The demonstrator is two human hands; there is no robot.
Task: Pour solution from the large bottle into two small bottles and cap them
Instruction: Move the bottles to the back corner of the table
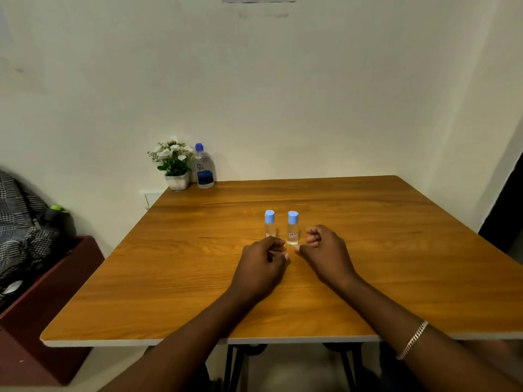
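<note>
2 bare forearms reach in over the near edge of the worktop [169,278], the right one wearing a chain bracelet [413,339]. The left hand [263,264] and right hand [325,250] rest on the wood near the middle, close together but apart. Each has its fingers loosely curled and, as far as can be seen, holds nothing.

Just beyond the knuckles stand the 2 small bottles, upright and side by side with a narrow gap between them. The left small bottle [269,224] has its base hidden behind the left hand. The right small bottle [293,229] stands just beside the right thumb; whether they touch cannot be told. Both wear pale blue caps. The large bottle [204,168], its blue cap on, stands well apart at the far left corner, beside a pot of white flowers [175,165].

The right small bottle seems to hold clear liquid, though its level is hard to read. With every cap on, this looks like either the very start or the finish. If filling remains, the next move calls for unscrewing both small caps and fetching the large bottle, which means a long reach.
</note>
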